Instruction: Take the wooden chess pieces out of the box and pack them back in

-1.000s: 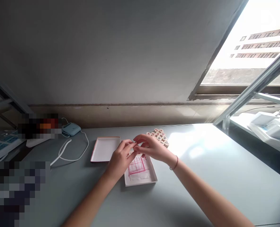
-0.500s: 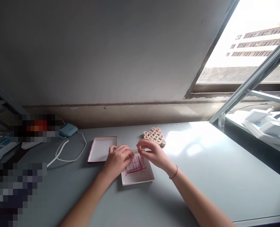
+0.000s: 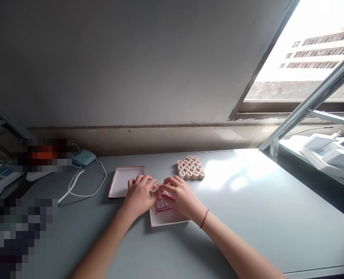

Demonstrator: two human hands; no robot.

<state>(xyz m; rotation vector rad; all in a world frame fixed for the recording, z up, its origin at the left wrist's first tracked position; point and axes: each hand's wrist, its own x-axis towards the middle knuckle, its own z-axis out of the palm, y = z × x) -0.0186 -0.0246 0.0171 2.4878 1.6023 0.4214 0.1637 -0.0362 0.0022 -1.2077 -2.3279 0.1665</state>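
A shallow white box tray (image 3: 167, 223) with a pink grid on its floor lies under my two hands. At its far left part, my left hand (image 3: 140, 194) curls around a round wooden Chinese chess piece (image 3: 153, 188) marked with a red character. My right hand (image 3: 180, 195), with a thin red string on its wrist, pinches a second piece (image 3: 160, 189), partly hidden by the fingers, right beside the first. Beyond the right hand stands a cluster of several Chinese chess pieces (image 3: 191, 167), stacked close together with characters facing up.
The box's lid (image 3: 126, 182), white inside, lies left of the tray. Further left are a light-blue device (image 3: 84, 158) and a looping white cable (image 3: 102, 174). A wall (image 3: 131, 139) bounds the desk (image 3: 247, 221) at the back; a shelf (image 3: 320, 157) with chargers is at right.
My right hand has moved left, from the tray's far right corner to beside my left hand. Two pieces now show between the hands, and the near row of the cluster is uncovered.
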